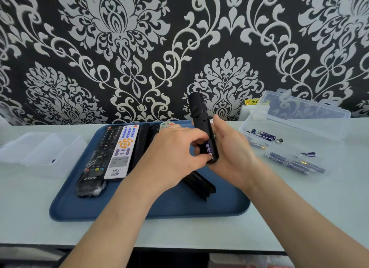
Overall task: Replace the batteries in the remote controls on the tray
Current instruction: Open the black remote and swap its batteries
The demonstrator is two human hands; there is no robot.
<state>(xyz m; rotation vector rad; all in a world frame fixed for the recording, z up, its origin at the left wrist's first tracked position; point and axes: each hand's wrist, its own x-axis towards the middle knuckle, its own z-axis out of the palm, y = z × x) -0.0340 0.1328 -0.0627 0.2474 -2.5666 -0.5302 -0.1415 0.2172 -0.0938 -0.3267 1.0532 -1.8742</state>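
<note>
Leftward, spare remotes [111,154] lie side by side on the blue tray [139,209], ready for their turn. Over it, the left hand [173,154] pinches a battery [208,148] into the open bay of the black remote [200,116]. The right hand [231,148] grips that remote tilted up, apparently to steady it. The remote's cover [199,185] lies on the tray, and loose batteries [295,164] sit near on the bench [299,207].

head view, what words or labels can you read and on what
"HUATAI": battery in the held black remote.
"HUATAI": batteries in the clear box.
"小心": yellow sticker.
"JTKTF", roughly: wrapped black remote.
Bottom print on the white remote: too small.
</note>
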